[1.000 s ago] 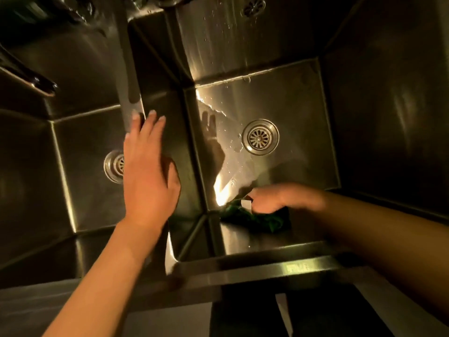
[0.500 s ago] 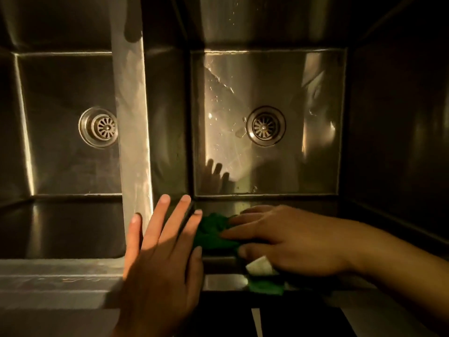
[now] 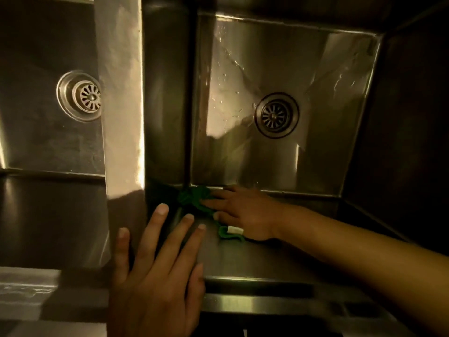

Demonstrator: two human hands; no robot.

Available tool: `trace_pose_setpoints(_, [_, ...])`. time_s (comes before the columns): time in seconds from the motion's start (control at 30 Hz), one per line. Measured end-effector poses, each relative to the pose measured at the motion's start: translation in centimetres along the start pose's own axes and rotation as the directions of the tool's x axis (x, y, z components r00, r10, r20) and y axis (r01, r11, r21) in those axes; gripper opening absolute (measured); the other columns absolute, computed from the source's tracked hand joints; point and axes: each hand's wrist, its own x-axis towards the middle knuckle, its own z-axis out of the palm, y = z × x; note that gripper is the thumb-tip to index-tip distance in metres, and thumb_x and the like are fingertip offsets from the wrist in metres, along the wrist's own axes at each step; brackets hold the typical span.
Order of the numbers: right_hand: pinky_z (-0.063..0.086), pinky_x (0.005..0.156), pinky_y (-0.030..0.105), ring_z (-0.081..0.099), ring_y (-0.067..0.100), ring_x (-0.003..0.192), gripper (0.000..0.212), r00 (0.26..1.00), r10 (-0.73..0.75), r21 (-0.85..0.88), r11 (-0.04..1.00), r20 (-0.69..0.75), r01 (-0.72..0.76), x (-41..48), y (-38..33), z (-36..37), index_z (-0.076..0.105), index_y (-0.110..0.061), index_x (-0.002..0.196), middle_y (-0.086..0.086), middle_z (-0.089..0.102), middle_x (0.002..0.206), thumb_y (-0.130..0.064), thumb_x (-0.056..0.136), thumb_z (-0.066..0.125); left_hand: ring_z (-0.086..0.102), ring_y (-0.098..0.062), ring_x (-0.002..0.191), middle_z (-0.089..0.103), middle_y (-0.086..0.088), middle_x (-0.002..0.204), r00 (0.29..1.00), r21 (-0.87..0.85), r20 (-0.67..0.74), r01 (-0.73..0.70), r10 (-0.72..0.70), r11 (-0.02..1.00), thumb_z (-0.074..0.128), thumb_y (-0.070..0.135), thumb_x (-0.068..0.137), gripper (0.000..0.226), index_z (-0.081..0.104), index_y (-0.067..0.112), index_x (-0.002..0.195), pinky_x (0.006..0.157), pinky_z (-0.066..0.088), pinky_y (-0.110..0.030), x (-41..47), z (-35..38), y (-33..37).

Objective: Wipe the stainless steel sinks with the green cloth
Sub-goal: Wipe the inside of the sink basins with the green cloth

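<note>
Two stainless steel sinks sit side by side in dim light. The right sink (image 3: 315,69) has a wet floor and a round drain (image 3: 276,115). My right hand (image 3: 243,212) presses the crumpled green cloth (image 3: 193,198), with its white tag (image 3: 235,230), flat against the near wall of the right sink, in its near left corner. The fingers lie fairly straight over the cloth. My left hand (image 3: 158,271) rests with spread straight fingers on the near end of the divider (image 3: 121,105) between the sinks. The left sink (image 3: 36,130) shows its own drain (image 3: 83,96).
The front rim (image 3: 267,305) of the sinks runs along the bottom of the view. The dark right wall (image 3: 413,142) of the right sink rises steeply. Water drops streak the right sink's floor near the drain.
The view has come closer and lower. My right hand has slid the cloth down the near wall towards the sink's floor. My left hand stays at the divider's near end.
</note>
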Motion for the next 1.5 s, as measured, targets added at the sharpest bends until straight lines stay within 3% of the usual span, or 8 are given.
trace_pose_setpoints(0.23, [0.030,0.118,0.043,0.030,0.031,0.145,0.051,0.972,0.219,0.028,0.975,0.090,-0.222,-2.7,5.5,1.6,0.024,-0.041,0.159,-0.003,0.022,0.167,-0.044,0.109,0.027,0.046,-0.030,0.146,0.067,-0.001,0.137,0.993,-0.109,0.064,0.105,-0.098,0.989,0.049,0.036,0.090,0.041,0.079,0.022,0.114,0.123,-0.005,-0.065,1.1,-0.8,3.3])
trace_pose_setpoints(0.37, [0.028,0.120,0.044,0.025,0.028,0.151,0.050,0.900,0.419,-0.021,0.907,0.123,-0.420,-8.0,8.7,2.3,0.024,-0.042,0.158,-0.003,0.020,0.168,-0.043,0.109,0.030,0.055,-0.033,0.136,0.073,-0.003,0.129,0.978,-0.230,0.207,0.031,0.018,0.973,0.050,0.042,0.086,0.046,0.079,0.022,0.115,0.118,0.025,-0.056,1.0,-1.0,5.5])
trace_pose_setpoints(0.57, [0.033,0.116,0.046,0.025,0.027,0.149,0.049,0.764,0.627,-0.058,0.777,0.154,-0.626,-16.9,10.0,1.9,0.023,-0.050,0.156,-0.011,0.019,0.167,-0.049,0.107,0.026,0.071,-0.029,0.114,0.076,-0.005,0.119,0.907,-0.210,0.422,0.084,0.012,0.974,0.040,0.054,0.091,0.057,0.079,0.019,0.115,0.099,0.050,-0.063,2.5,-0.9,6.7])
trace_pose_setpoints(0.77, [0.032,0.110,0.034,0.029,0.016,0.142,0.050,0.842,0.533,0.017,0.844,0.081,-0.536,-18.9,4.8,0.5,0.025,-0.055,0.154,-0.017,0.025,0.164,-0.052,0.104,0.029,0.074,-0.026,0.098,0.077,-0.005,0.111,0.866,-0.200,0.500,0.086,0.026,0.976,0.036,0.050,0.096,0.055,0.079,0.019,0.112,0.080,0.058,-0.047,4.3,-0.9,8.2])
trace_pose_setpoints(0.87, [0.035,0.104,0.042,0.031,0.016,0.140,0.052,0.907,0.419,0.057,0.905,0.049,-0.421,-16.6,1.9,-0.2,0.020,-0.053,0.155,-0.017,0.024,0.163,-0.054,0.103,0.026,0.073,-0.023,0.086,0.077,-0.001,0.100,0.868,-0.185,0.496,0.150,-0.039,0.971,0.038,0.042,0.095,0.046,0.078,0.021,0.100,0.073,0.057,-0.041,5.0,-0.9,8.2])
trace_pose_setpoints(0.97, [0.035,0.099,0.045,0.034,0.022,0.137,0.054,0.949,0.315,0.067,0.947,0.011,-0.315,-13.1,0.4,-0.1,0.021,-0.050,0.155,-0.014,0.026,0.163,-0.052,0.102,0.025,0.070,-0.023,0.080,0.073,0.001,0.088,0.853,-0.158,0.515,0.188,-0.081,0.969,0.036,0.043,0.095,0.043,0.073,0.023,0.087,0.072,0.054,-0.039,5.1,-0.9,8.5])
trace_pose_setpoints(1.2, [0.034,0.113,0.044,0.037,0.034,0.139,0.050,0.972,0.227,-0.060,0.973,0.058,-0.224,-2.8,3.1,1.0,0.027,-0.037,0.159,0.002,0.026,0.166,-0.040,0.109,0.028,0.068,-0.022,0.080,0.071,0.004,0.085,0.857,-0.134,0.502,0.211,-0.118,0.968,0.035,0.046,0.094,0.043,0.073,0.026,0.088,0.079,0.055,-0.044,5.1,-0.6,8.9])
trace_pose_setpoints(1.5, [0.034,0.115,0.042,0.039,0.034,0.140,0.047,0.897,0.430,-0.010,0.902,0.105,-0.432,-6.4,13.0,3.5,0.034,-0.032,0.157,0.007,0.030,0.162,-0.036,0.110,0.033,0.064,-0.020,0.071,0.065,0.006,0.076,0.898,-0.160,0.423,0.200,-0.116,0.967,0.036,0.044,0.094,0.039,0.067,0.026,0.080,0.068,0.052,-0.038,4.8,-0.4,9.0])
